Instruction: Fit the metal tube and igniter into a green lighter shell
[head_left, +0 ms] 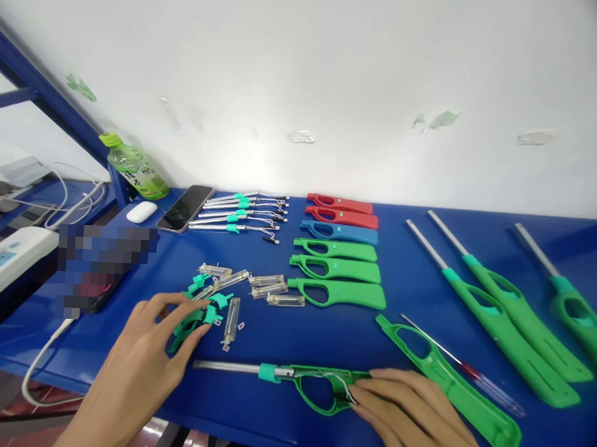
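My left hand (pixel 155 336) is closed in a pinch at a teal plastic trigger piece (pixel 213 314), over a small pile of similar teal parts. My right hand (pixel 413 416) grips the handle end of a green utility lighter half-shell (pixel 314 399) near the front edge, fingers covering that end. Inside the shell lie white wires (pixel 343 380), and a metal tube (pixel 231 367) with a teal collar points left. Beside the pile are several clear fuel tanks (pixel 232 317). A separate green half-shell (pixel 450 385) lies just beyond my right hand.
Tube assemblies with wires (pixel 229 214) lie at the back, beside red, blue and green half-shells (pixel 349 294). A screwdriver (pixel 490 390) and assembled lighters (pixel 513 328) lie right. At left are a phone (pixel 185 207), a white case (pixel 141 211), a bottle (pixel 138 172) and a power strip (pixel 16 255).
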The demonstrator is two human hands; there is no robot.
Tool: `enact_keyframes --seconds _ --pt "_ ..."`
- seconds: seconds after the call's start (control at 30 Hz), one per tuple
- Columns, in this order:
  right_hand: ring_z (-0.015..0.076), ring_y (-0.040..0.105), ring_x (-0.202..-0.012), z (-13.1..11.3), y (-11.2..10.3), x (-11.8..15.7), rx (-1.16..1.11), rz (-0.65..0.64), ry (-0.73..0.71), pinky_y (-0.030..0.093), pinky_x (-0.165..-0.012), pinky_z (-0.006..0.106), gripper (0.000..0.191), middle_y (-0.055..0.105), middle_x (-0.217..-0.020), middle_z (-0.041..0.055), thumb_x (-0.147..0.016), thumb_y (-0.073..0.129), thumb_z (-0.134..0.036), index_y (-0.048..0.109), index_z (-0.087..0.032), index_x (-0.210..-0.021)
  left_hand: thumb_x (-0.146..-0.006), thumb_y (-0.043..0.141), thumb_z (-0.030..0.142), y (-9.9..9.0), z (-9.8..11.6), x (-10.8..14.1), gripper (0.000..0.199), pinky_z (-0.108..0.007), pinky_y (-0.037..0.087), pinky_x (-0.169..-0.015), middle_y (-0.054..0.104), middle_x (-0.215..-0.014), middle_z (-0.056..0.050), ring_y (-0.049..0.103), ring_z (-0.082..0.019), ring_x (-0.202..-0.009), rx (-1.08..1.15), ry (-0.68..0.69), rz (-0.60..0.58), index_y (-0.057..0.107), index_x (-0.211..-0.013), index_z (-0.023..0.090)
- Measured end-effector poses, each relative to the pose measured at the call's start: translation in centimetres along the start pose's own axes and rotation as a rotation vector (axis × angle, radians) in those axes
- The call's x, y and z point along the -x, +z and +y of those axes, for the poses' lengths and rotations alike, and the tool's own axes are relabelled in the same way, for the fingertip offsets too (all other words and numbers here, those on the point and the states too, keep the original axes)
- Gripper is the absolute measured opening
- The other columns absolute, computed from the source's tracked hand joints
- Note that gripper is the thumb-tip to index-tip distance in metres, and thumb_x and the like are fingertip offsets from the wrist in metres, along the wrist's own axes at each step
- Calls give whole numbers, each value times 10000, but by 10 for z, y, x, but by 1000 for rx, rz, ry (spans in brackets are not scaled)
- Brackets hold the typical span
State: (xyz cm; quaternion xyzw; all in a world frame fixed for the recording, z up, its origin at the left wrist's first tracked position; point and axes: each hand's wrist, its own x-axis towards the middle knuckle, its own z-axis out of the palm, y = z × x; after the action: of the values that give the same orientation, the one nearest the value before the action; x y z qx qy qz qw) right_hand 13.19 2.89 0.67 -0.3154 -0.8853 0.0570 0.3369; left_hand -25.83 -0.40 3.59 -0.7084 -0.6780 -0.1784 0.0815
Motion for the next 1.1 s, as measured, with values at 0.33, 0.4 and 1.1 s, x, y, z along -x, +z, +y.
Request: enact_keyframes --seconds 0.33,0.4,1.1 --pt "144 774 -1020 -6 -2 -2 -26 5 50 629 -909 230 168 822 -1040 -20 -1054 646 -209 756 -253 -1174 -1043 616 524 -22 25 2 264 -372 551 -918 741 -1136 29 708 -230 -1023 127 -1 71 687 -1211 333" --pt "140 769 -1027 -8 -3 -4 -31 0 65 629 -911 231 168 822 -1037 -22 -1056 640 -196 753 -252 -1166 -1053 623 477 -20 33 12 255 -319 543 -988 748 -1150 50 711 -185 -1034 188 54 53 682 -1257 336" --pt "162 772 -957 -20 -5 -16 -89 44 184 650 -836 289 191 827 -980 -13 -1087 589 -220 776 -234 -1056 -1007 472 20 17 115 23 444 -330 617 -773 726 -1106 -88 608 -210 -905 284 382 -189 677 -1358 198"
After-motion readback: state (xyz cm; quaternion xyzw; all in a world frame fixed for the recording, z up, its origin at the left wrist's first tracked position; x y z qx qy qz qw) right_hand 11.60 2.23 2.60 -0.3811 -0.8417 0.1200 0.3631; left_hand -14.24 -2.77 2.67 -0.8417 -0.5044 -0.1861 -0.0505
